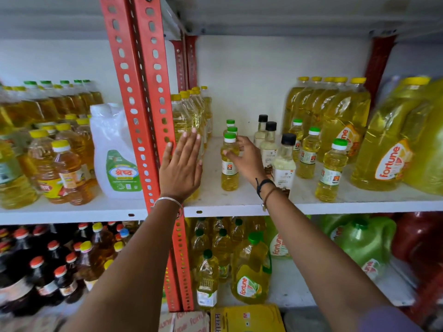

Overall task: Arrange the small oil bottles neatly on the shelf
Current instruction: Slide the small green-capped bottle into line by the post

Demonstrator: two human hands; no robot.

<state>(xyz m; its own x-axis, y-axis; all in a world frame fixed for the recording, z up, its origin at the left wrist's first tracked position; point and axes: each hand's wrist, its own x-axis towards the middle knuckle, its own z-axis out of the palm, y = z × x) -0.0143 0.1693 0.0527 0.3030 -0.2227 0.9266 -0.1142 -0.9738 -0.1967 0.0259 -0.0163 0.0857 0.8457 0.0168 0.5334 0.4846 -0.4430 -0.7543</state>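
Right hand (247, 159) is wrapped around the front small green-capped oil bottle (230, 161) on the white shelf (239, 204), fingers (231, 154) curled across its upper body just under the cap, thumb side toward the black-capped bottles (284, 164). Bottle stands upright, base on the shelf. Two more green-capped small bottles (231, 127) line up directly behind it, past the fingertips; whether they touch each other is hard to tell from this angle. Left hand (181, 168) is open, fingers spread flat and pointing up, palm against the row of taller yellow-capped bottles (184, 111) next to the red slotted upright (143, 111); not gripping anything. Right of the right hand's knuckles: three pale black-capped bottles in a diagonal row, the nearest just beside the wrist. Further right of those, three more small green-capped bottles (332, 168) stand loose and spaced apart, in front of large yellow-capped oil jugs (340, 116). Big Fortune jug (388, 144) at the far right edge. Open shelf surface between the two hands. White jug with a green label (115, 152) sits in the bay left of the upright.
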